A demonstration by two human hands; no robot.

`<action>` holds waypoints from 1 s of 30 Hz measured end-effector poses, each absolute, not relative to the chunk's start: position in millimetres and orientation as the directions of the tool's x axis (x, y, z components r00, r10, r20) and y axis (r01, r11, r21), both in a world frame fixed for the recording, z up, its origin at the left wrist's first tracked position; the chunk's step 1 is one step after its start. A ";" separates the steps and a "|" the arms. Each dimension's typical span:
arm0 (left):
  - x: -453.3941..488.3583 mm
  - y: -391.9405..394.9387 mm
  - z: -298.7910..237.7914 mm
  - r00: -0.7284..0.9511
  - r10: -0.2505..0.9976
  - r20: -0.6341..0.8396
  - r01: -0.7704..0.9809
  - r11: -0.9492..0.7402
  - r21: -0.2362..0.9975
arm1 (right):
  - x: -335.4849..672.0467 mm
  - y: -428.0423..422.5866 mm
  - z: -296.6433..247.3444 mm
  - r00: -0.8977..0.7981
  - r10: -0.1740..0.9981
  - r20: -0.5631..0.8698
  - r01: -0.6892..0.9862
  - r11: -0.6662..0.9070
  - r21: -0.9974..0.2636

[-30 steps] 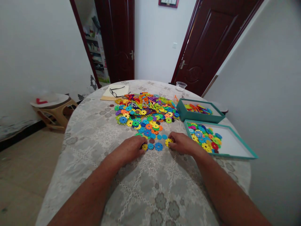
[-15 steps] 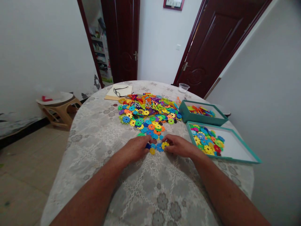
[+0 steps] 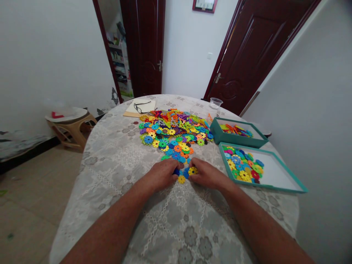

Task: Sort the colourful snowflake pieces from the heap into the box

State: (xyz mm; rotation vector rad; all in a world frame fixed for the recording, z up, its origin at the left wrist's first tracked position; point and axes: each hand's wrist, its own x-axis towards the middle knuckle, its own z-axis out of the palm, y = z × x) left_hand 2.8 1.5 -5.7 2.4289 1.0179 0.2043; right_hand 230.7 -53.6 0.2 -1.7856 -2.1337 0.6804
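Near the front of a heap of colourful notched plastic discs [image 3: 173,128], my two hands face each other low over the table. My left hand [image 3: 163,174] is closed, thumb and fingers pinching a dark blue disc [image 3: 176,171]. My right hand [image 3: 202,172] pinches a yellow notched disc [image 3: 193,171] by its right side. Between the hands are a blue disc [image 3: 186,173], touching or overlapping the yellow one, and a second yellow disc [image 3: 181,179] lower down. Whether these pieces are joined I cannot tell.
To the right, a shallow teal-rimmed tray [image 3: 286,176] holds many discs; behind it a teal box [image 3: 236,140] contains coloured pieces. Glasses [image 3: 140,108] rest on a paper pad [image 3: 132,112] at the back left. A clear plastic tub [image 3: 216,102] stands at the far edge.
My hands have moved slightly closer together. The fingers have closed more tightly round the discs, and the lower yellow disc has shifted a little right and down.
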 end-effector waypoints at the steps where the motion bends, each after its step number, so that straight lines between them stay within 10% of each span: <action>1: 2.8 1.4 -4.6 0.710 0.702 -0.057 0.632 -0.599 0.492 | 230.4 -54.0 0.5 -0.203 0.974 -0.096 0.835 0.121 -0.536; 22: 11.2 2.3 -12.0 0.688 0.720 0.091 0.473 -0.541 0.695 | 208.6 -56.0 -2.1 -0.287 0.957 0.034 0.734 0.243 -0.634; 30: -2.9 -0.3 -2.9 0.787 0.616 -0.002 0.524 -0.668 0.529 | 294.5 -45.8 28.2 0.034 0.973 0.230 0.926 0.056 -0.374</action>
